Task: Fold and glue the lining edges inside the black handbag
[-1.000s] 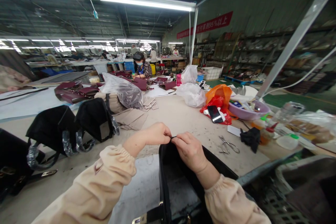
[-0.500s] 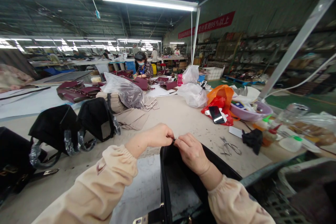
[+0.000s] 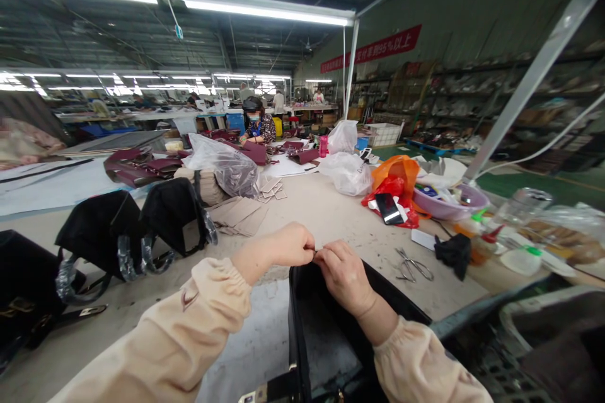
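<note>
Pinching far rim of black bag (image 3: 297, 327), at near side of table (image 3: 309, 201), in closed fingertip grip of left hand (image 3: 281, 247) and right hand (image 3: 347, 280). Seemingly working the edge; probably calls next for steady pinching.

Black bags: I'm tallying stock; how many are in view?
4: one bag at lower centre; at left, a cut-off bag, a middle bag and a far bag. Others may be hidden.

sleeves (image 3: 155, 340): pale peach, loose | cuffs (image 3: 240, 293): gathered | sleeve marks (image 3: 189, 300): small, brownish | hands (image 3: 346, 280): bare
</note>
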The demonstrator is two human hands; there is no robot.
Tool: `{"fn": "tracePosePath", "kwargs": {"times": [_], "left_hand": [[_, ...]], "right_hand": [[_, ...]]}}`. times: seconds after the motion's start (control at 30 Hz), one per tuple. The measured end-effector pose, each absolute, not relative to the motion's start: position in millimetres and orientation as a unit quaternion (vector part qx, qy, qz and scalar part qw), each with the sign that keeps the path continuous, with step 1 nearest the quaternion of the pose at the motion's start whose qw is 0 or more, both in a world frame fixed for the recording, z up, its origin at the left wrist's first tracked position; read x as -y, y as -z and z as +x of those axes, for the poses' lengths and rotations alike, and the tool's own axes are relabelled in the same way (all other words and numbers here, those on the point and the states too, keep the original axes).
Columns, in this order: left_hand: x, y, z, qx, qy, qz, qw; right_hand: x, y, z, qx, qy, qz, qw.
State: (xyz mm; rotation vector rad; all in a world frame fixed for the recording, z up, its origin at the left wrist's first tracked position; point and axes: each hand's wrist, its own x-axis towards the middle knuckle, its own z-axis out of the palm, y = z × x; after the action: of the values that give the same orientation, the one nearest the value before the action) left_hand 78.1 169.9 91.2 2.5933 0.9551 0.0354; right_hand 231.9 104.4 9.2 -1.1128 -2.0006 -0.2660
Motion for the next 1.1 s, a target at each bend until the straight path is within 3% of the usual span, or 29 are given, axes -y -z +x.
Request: {"fn": "tracePosePath", "kwargs": {"times": [0.17,0.83,1.1], "left_hand": [[-162.7,-89.5,80.5,-0.339,-0.027,0.931,0.135],[-165.4,-73.4,73.1,-0.374,-0.075,0.915,0.134],[-168.5,-74.9,63.0,-0.364,-0.064,0.908,0.197]], "right_hand": [[-106.1,-10.0,234.4,0.809,0.114,-0.436,0.378],[-101.2,-16.1,251.3,0.855,0.031,-0.378,0.353],[-83.1,-7.3,254.5,0.756,0.044,-0.458,0.466]]}}
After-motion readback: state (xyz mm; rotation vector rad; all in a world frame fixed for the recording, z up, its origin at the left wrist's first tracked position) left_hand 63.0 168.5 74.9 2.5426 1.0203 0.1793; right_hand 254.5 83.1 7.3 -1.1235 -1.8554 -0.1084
